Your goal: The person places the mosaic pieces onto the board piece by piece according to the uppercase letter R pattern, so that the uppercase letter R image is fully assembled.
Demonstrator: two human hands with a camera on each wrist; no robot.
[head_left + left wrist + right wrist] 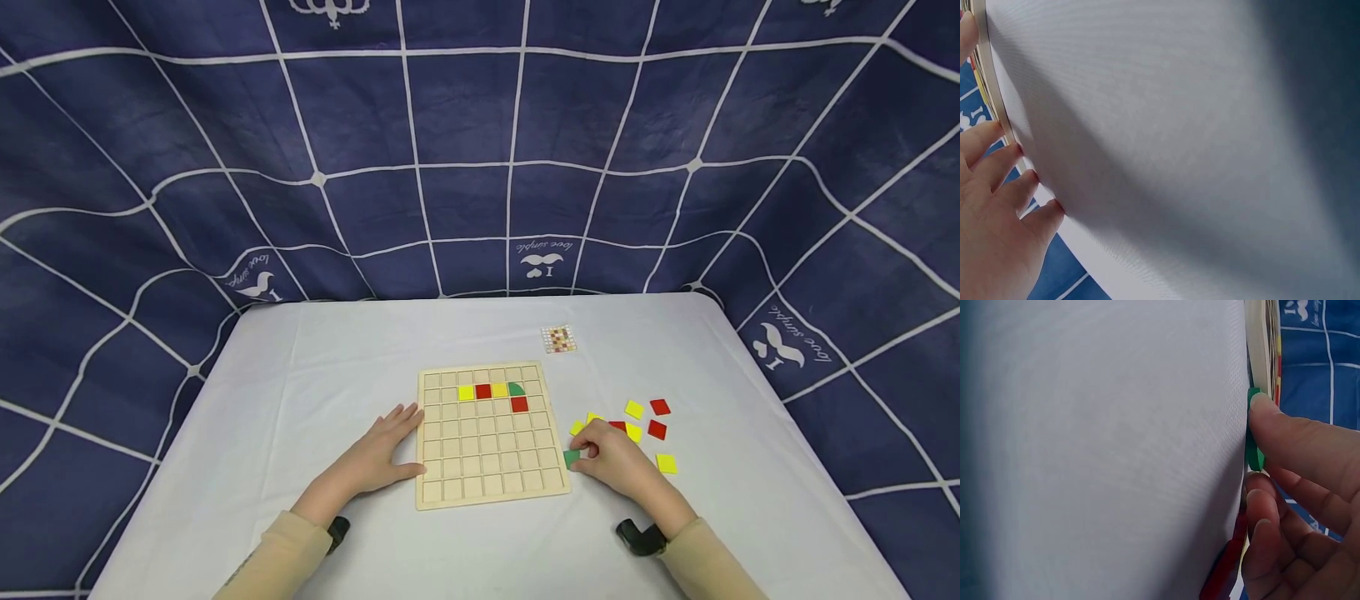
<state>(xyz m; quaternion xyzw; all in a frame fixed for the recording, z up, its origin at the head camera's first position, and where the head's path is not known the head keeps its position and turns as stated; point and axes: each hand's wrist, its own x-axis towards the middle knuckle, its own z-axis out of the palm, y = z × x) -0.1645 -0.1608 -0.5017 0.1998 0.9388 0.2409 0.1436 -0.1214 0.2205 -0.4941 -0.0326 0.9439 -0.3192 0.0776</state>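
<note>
Sitting pinched in right hand (green tile)

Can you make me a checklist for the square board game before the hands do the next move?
1. Left hand touching the left edge of the board: ok.
2. Right hand pinching the green piece: ok.
3. Green piece seated in a square: not ok, it is at the board's right edge.
4. Bare squares to use: ok, the bottom rows hold nothing.
5. Pattern on the small card clear enough to follow: cannot tell, too small here.
</note>
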